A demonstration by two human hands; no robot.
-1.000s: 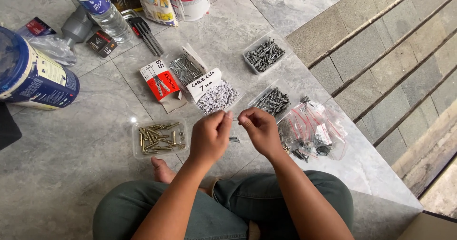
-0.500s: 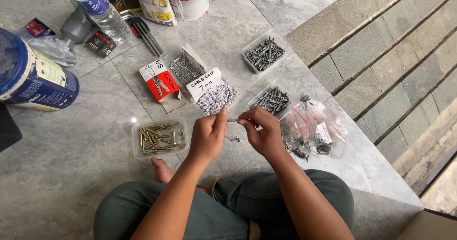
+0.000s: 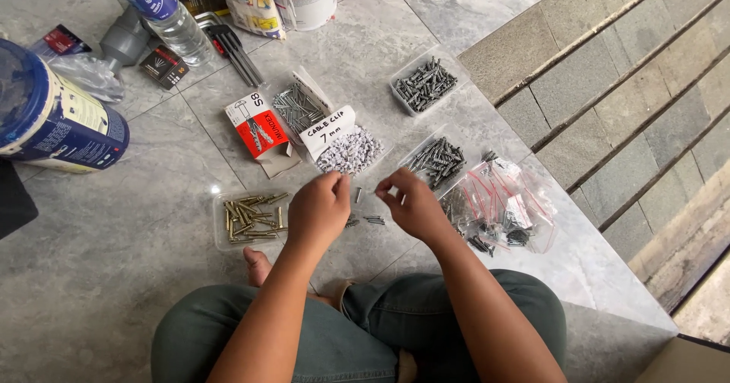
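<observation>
Above polished grey marble tiles, both hands — left, right — pinch one small grey plastic plug.

Even, soft daylight; faint shadows; mild sheen on floor tiles; sharp focus, slight edge distortion.

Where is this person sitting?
Probably on a tiled floor at a home building or repair spot, beside stone steps. Trays of screws, a paint bucket and allen keys lie around.
</observation>
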